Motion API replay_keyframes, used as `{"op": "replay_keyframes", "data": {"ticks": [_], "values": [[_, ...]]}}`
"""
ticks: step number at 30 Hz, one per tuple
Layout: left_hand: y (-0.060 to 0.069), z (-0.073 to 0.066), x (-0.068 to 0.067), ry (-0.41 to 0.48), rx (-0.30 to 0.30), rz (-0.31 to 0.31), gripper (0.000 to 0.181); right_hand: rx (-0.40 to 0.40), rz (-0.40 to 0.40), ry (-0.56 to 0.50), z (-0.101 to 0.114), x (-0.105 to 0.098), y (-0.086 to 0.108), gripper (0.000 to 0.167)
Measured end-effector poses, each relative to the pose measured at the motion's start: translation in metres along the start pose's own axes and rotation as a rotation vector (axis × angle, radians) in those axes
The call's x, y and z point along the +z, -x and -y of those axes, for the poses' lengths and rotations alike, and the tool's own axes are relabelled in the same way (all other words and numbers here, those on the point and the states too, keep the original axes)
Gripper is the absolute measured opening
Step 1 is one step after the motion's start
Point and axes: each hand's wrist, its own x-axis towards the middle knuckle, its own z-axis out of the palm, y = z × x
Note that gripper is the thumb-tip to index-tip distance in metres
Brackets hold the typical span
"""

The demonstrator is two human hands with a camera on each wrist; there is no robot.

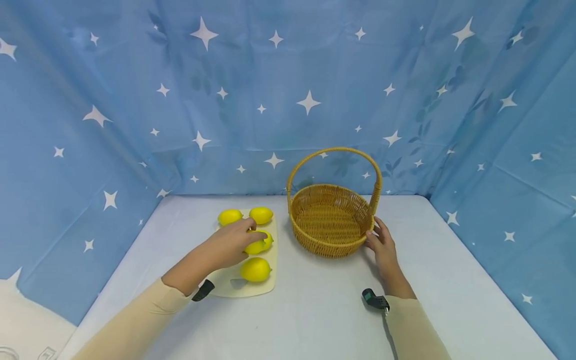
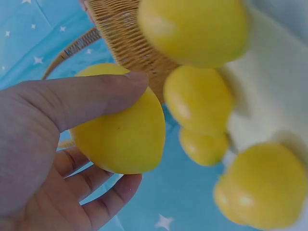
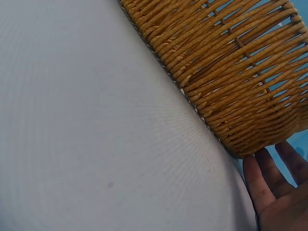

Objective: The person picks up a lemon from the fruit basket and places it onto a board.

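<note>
My left hand (image 1: pixel 231 243) pinches a yellow lemon (image 2: pixel 125 137) between thumb and fingers, above a cream cutting board (image 1: pixel 229 287). Right beside it in the head view, another lemon (image 1: pixel 269 240) shows partly behind the held one. Nearest me on the board lies a lemon (image 1: pixel 255 270); at the far end are two more, a left lemon (image 1: pixel 230 216) and a right lemon (image 1: pixel 261 215). To the right stands a brown wicker basket (image 1: pixel 330 245) with a tall arched handle, no lemon inside. My right hand (image 1: pixel 384 250) touches its right side with extended fingers (image 3: pixel 257 185).
A white tabletop (image 1: pixel 310 305) bears the board and basket. Blue star-patterned curtains (image 1: pixel 252 125) hang behind it and at both sides. Dark camera mounts sit on both wrists, the right mount (image 1: pixel 374 300) with a cable hanging from it.
</note>
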Motion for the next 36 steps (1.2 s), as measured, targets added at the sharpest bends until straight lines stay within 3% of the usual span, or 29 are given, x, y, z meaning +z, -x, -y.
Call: {"op": "replay_keyframes", "data": {"ticks": [9, 17, 26, 36], "values": [[0.038, 0.007, 0.015, 0.047, -0.112, -0.063, 0.064, 0.010, 0.005, 0.006, 0.032, 0.005, 0.013, 0.062], [0.060, 0.008, 0.029, 0.068, -0.176, -0.059, 0.057, 0.012, 0.002, -0.007, 0.009, 0.001, 0.003, 0.063], [0.074, 0.011, 0.041, 0.108, -0.191, -0.030, 0.056, 0.014, -0.023, 0.020, -0.001, -0.002, -0.001, 0.064], [0.079, 0.015, 0.046, 0.108, -0.205, -0.011, 0.054, 0.008, 0.007, -0.010, 0.021, 0.005, 0.008, 0.063]]}}
